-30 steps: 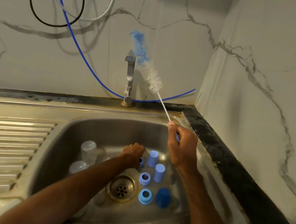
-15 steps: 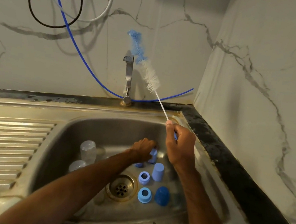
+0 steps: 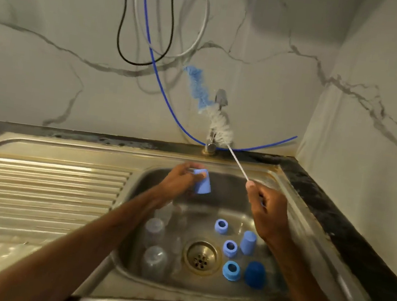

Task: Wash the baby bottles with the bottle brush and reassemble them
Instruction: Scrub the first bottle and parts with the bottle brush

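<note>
My left hand (image 3: 180, 177) grips a light blue bottle cap (image 3: 202, 185) and holds it up over the back of the steel sink (image 3: 286, 187). My right hand (image 3: 264, 209) pinches the thin handle of the bottle brush (image 3: 218, 120), whose blue and white bristles point up and left in front of the tap (image 3: 218, 117). On the sink floor lie clear bottles (image 3: 153, 258) at the left. Blue rings (image 3: 230, 248), another light blue cap (image 3: 248, 242) and a dark blue cap (image 3: 254, 275) sit right of the drain (image 3: 201, 256).
A ribbed steel draining board (image 3: 40, 195) spreads to the left. Black, white and blue hoses (image 3: 154, 56) hang on the marble wall behind. A dark counter strip (image 3: 335, 219) runs along the right, under the side wall.
My left hand has picked a light blue cap from the sink floor and lifted it up toward the back. The camera view shifted right and down; the brush stays held upright.
</note>
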